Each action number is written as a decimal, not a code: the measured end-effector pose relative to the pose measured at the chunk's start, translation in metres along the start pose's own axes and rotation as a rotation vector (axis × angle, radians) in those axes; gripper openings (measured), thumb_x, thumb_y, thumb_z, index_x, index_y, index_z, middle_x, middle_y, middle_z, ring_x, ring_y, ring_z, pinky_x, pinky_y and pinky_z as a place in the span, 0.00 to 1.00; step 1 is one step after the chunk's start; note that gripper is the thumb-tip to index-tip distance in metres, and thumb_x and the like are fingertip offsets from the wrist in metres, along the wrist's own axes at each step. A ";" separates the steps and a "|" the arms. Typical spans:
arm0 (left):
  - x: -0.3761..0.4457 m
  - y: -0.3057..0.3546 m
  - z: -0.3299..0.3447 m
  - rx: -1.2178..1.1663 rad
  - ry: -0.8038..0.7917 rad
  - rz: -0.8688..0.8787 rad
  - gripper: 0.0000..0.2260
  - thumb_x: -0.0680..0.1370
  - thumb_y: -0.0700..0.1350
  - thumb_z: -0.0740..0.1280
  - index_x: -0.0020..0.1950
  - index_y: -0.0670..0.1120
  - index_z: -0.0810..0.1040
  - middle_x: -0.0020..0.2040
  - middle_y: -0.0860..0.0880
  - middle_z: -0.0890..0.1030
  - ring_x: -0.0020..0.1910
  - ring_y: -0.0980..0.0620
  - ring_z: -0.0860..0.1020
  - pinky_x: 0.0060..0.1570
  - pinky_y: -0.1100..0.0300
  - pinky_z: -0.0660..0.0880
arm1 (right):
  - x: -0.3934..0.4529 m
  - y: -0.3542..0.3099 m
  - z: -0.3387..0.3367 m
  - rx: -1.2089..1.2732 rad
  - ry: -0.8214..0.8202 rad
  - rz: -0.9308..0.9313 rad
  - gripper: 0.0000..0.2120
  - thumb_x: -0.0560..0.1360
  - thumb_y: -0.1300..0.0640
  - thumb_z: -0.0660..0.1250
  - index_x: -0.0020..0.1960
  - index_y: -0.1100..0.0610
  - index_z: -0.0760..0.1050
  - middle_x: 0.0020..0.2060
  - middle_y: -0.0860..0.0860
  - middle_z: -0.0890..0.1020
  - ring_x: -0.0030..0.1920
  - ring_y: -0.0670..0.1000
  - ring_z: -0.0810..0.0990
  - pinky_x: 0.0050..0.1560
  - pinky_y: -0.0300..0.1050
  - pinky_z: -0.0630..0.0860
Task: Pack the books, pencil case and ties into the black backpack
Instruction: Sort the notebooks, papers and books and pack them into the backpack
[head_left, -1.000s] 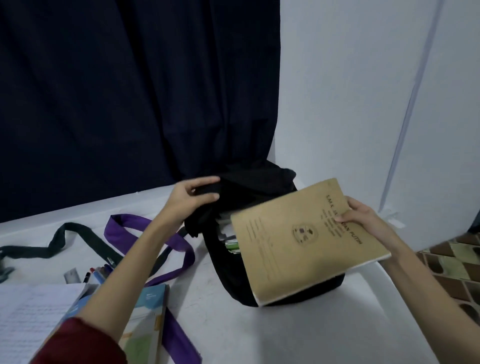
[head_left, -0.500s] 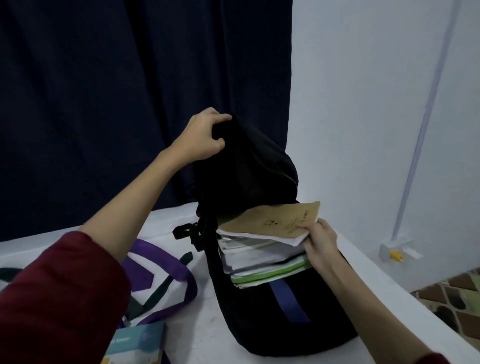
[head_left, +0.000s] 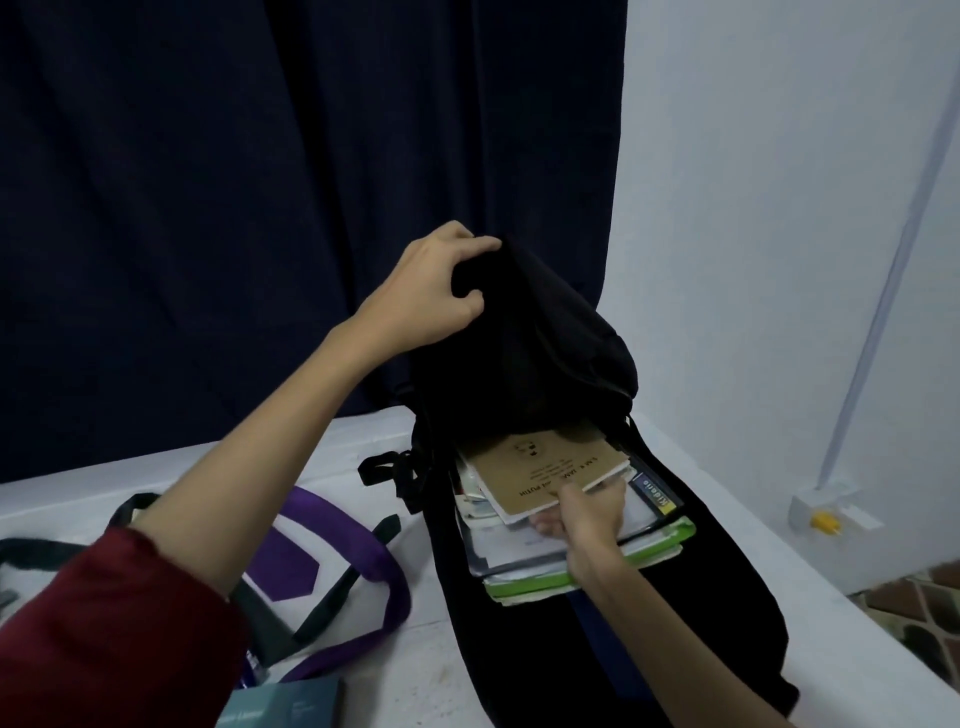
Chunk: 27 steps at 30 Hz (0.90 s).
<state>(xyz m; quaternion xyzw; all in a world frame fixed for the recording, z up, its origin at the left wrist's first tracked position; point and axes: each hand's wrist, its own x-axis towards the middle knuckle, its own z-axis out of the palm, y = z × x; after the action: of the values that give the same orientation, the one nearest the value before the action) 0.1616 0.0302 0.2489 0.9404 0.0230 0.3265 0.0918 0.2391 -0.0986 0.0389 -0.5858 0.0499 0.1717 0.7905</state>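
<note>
The black backpack (head_left: 701, 597) lies on the white table with its mouth towards me. My left hand (head_left: 431, 291) grips the top flap and holds it up high. My right hand (head_left: 582, 514) pinches the near edge of a tan exercise book (head_left: 545, 467), which sits on top of a stack of books (head_left: 566, 561) poking out of the backpack's opening. A purple tie (head_left: 353, 535) and a dark green tie (head_left: 322, 608) lie looped on the table to the left. A blue-grey book (head_left: 285, 706) shows at the bottom edge.
A dark blue curtain (head_left: 260, 182) hangs behind the table (head_left: 467, 686). A white wall with a pipe and a socket (head_left: 826, 512) stands to the right. Tiled floor shows at the bottom right past the table's edge.
My left hand has raised the flap from low on the backpack to high above it. My right hand has swung the tan book from outside the bag into the opening, onto the stack.
</note>
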 end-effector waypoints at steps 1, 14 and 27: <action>0.001 0.000 0.001 -0.013 0.011 -0.002 0.22 0.76 0.38 0.65 0.70 0.45 0.71 0.60 0.51 0.73 0.57 0.58 0.71 0.46 0.80 0.65 | 0.000 -0.001 0.003 0.030 0.001 -0.002 0.19 0.74 0.73 0.60 0.60 0.56 0.62 0.48 0.63 0.80 0.21 0.53 0.77 0.22 0.41 0.76; 0.016 0.004 0.002 -0.046 0.034 0.063 0.22 0.75 0.37 0.65 0.70 0.45 0.72 0.59 0.52 0.73 0.57 0.58 0.72 0.52 0.72 0.69 | 0.025 -0.001 0.039 0.098 -0.081 0.129 0.30 0.76 0.68 0.62 0.73 0.55 0.53 0.60 0.64 0.74 0.30 0.55 0.83 0.49 0.49 0.80; 0.014 0.004 -0.002 -0.062 0.027 0.066 0.22 0.75 0.37 0.65 0.69 0.45 0.72 0.59 0.52 0.73 0.56 0.59 0.72 0.51 0.78 0.67 | 0.043 -0.007 0.045 -0.191 -0.117 0.067 0.22 0.78 0.68 0.63 0.69 0.69 0.60 0.43 0.66 0.82 0.31 0.54 0.83 0.37 0.42 0.82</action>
<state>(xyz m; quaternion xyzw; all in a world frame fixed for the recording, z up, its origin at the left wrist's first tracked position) 0.1708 0.0278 0.2595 0.9329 -0.0171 0.3426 0.1096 0.2758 -0.0491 0.0470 -0.6454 0.0067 0.2357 0.7265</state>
